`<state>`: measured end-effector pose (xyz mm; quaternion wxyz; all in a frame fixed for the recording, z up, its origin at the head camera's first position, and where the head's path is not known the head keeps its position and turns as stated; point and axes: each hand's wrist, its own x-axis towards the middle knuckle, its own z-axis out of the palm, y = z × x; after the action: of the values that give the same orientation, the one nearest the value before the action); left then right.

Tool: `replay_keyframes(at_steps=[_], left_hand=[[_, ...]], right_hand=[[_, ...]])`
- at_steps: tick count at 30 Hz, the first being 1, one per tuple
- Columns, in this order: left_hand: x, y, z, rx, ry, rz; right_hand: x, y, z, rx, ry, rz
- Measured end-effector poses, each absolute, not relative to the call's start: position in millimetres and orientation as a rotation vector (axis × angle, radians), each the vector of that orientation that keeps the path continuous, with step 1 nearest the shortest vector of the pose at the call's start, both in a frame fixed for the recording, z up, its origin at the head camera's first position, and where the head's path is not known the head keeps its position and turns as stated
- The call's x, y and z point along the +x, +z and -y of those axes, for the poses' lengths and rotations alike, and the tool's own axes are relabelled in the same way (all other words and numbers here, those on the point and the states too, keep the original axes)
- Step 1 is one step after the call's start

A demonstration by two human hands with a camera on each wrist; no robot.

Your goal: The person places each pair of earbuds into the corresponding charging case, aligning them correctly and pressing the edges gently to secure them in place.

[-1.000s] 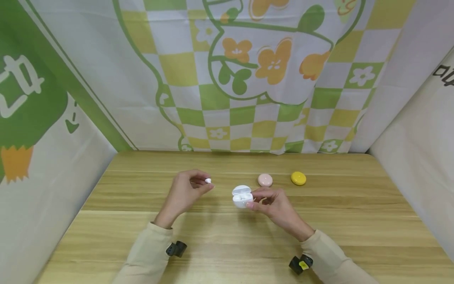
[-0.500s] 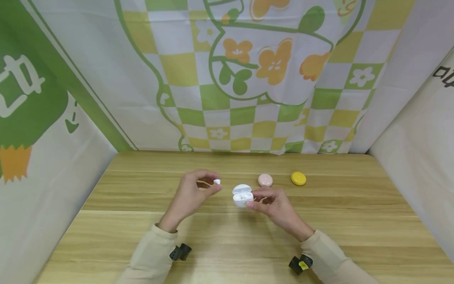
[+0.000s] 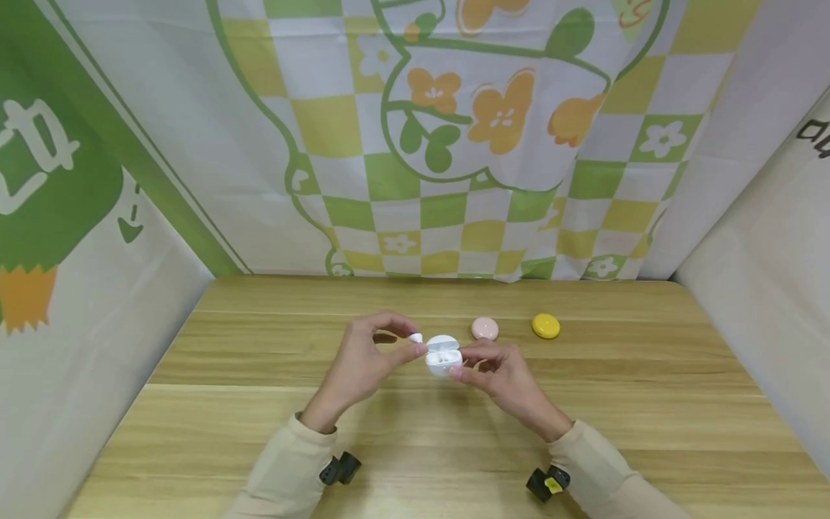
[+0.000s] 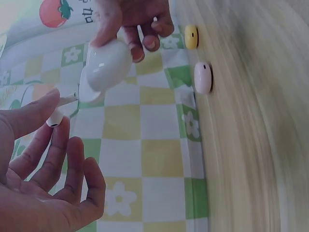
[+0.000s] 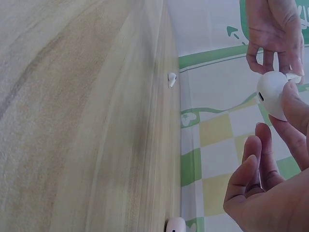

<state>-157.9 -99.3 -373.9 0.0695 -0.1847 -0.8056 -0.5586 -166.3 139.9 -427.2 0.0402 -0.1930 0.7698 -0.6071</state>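
My left hand (image 3: 363, 364) pinches a white wireless earbud (image 3: 416, 337) between thumb and fingers, just left of the charging case. In the left wrist view the earbud's stem (image 4: 68, 99) points toward the case. My right hand (image 3: 502, 378) holds the white earbud case (image 3: 444, 366) by its right side, above the table, with its lid (image 3: 443, 343) raised. The right wrist view has the case (image 5: 272, 94) close to the left fingertips. A second white earbud (image 5: 172, 79) lies on the table there; in the head view I cannot make it out.
A pink round case (image 3: 485, 329) and a yellow round case (image 3: 546, 326) sit on the wooden table (image 3: 648, 404) beyond my right hand. A patterned cloth (image 3: 454, 216) hangs along the table's back edge, with cloth walls at both sides.
My left hand has moved to the right with the earbud, up close to the case. My right hand and the case have hardly moved; the lid stays raised.
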Motion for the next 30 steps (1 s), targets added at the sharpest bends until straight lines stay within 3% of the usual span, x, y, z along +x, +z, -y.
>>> replay_keyframes(at_steps=[30], left_hand=[[-156,-381,83,-0.658,-1.492,2.414]], right_hand=[[-165,-425,-137,-0.639,-1.863,-2.394]])
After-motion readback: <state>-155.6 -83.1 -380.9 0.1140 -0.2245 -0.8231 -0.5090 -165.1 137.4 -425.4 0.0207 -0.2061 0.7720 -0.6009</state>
